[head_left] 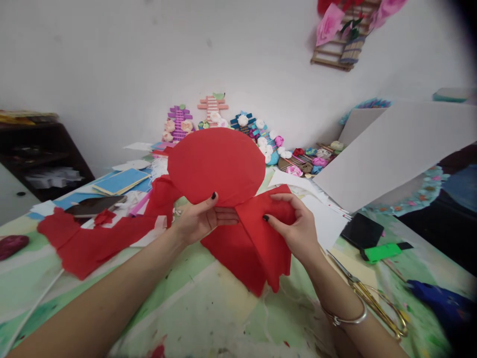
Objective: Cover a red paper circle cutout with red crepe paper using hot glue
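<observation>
My left hand (206, 217) grips the lower edge of a flat red disc (216, 166), its thumb over the front and its fingers below the edge. The disc stands tilted up above the table. A folded red sheet (266, 238), cloth or crepe paper, hangs from the disc's lower right edge. My right hand (294, 223) pinches the upper right part of this sheet between thumb and fingers. Whether the sheet is fixed to the disc, I cannot tell. Red scraps (100, 243) lie to the left of my left hand.
Gold-handled scissors (367, 293) lie by my right forearm, near a green box cutter (382, 252), a black square (362, 230) and a blue glue gun (439, 301). Large white boards (395, 144) lean at right. Blue cards (121, 180) lie at left; flower crafts (181, 122) stand along the wall.
</observation>
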Demonstrator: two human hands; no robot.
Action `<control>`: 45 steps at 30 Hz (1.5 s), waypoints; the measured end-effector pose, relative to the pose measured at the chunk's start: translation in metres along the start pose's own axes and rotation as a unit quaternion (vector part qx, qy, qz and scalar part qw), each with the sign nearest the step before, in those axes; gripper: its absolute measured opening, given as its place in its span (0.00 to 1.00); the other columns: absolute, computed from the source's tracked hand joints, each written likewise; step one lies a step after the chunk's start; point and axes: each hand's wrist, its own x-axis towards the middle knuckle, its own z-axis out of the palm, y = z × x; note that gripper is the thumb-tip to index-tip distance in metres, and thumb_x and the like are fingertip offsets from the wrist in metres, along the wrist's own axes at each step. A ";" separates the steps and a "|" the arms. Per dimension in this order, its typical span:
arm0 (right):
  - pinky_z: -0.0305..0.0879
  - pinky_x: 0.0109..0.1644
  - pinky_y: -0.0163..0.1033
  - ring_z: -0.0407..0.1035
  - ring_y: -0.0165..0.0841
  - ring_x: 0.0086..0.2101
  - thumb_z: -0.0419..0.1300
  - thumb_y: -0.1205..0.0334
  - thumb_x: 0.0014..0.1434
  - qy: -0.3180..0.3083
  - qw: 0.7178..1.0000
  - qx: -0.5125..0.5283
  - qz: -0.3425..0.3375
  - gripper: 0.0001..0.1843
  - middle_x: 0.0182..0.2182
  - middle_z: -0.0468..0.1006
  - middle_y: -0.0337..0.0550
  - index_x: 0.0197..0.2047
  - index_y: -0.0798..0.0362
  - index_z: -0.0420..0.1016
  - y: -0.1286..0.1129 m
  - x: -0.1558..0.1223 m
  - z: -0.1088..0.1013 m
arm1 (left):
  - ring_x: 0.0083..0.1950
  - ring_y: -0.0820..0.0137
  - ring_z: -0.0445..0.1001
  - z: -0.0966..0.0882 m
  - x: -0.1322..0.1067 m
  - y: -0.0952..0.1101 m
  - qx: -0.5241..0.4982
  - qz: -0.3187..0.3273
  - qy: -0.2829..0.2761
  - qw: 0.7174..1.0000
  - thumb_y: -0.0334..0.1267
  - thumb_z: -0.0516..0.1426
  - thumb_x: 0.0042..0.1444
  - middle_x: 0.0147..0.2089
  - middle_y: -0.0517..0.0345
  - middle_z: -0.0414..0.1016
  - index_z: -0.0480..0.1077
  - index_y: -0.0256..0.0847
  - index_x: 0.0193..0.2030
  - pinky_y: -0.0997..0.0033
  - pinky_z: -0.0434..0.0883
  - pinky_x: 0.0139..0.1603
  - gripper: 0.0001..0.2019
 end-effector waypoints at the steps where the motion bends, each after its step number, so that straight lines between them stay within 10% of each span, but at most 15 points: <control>1: 0.64 0.53 0.46 0.70 0.39 0.44 0.65 0.65 0.49 -0.003 1.000 0.000 0.000 0.16 0.43 0.76 0.41 0.43 0.48 0.72 0.000 0.000 0.000 | 0.41 0.56 0.81 0.001 0.000 0.000 0.000 -0.006 0.017 1.000 0.49 0.63 0.52 0.38 0.43 0.82 0.77 0.35 0.40 0.60 0.76 0.44 0.18; 11: 0.65 0.52 0.45 0.70 0.39 0.45 0.64 0.66 0.50 -0.013 1.000 -0.004 -0.003 0.16 0.43 0.76 0.41 0.44 0.48 0.73 -0.002 -0.004 0.004 | 0.31 0.65 0.80 0.009 0.004 -0.012 -0.004 0.001 0.150 0.989 0.33 0.65 0.48 0.33 0.52 0.82 0.76 0.36 0.39 0.67 0.78 0.34 0.11; 24: 0.66 0.28 0.37 0.71 0.34 0.27 0.69 0.56 0.46 -0.012 0.954 0.222 0.199 0.11 0.29 0.80 0.40 0.34 0.49 0.80 0.008 0.005 -0.007 | 0.44 0.59 0.80 0.009 0.001 -0.006 0.027 0.041 0.078 0.996 0.35 0.64 0.50 0.47 0.49 0.80 0.74 0.39 0.47 0.59 0.76 0.46 0.16; 39: 0.68 0.36 0.36 0.73 0.32 0.31 0.70 0.62 0.44 -0.072 0.913 0.319 0.243 0.09 0.34 0.82 0.40 0.32 0.51 0.81 0.009 0.002 0.002 | 0.38 0.64 0.79 0.012 -0.002 -0.008 0.032 0.043 0.039 0.998 0.37 0.63 0.52 0.40 0.52 0.81 0.76 0.38 0.43 0.65 0.75 0.39 0.11; 45: 0.67 0.33 0.33 0.73 0.30 0.29 0.70 0.64 0.42 -0.121 0.871 0.381 0.285 0.10 0.31 0.82 0.38 0.31 0.52 0.78 0.004 -0.003 0.013 | 0.53 0.58 0.74 0.021 -0.003 -0.008 0.026 0.074 0.017 0.997 0.35 0.62 0.53 0.50 0.51 0.78 0.75 0.40 0.47 0.60 0.73 0.50 0.13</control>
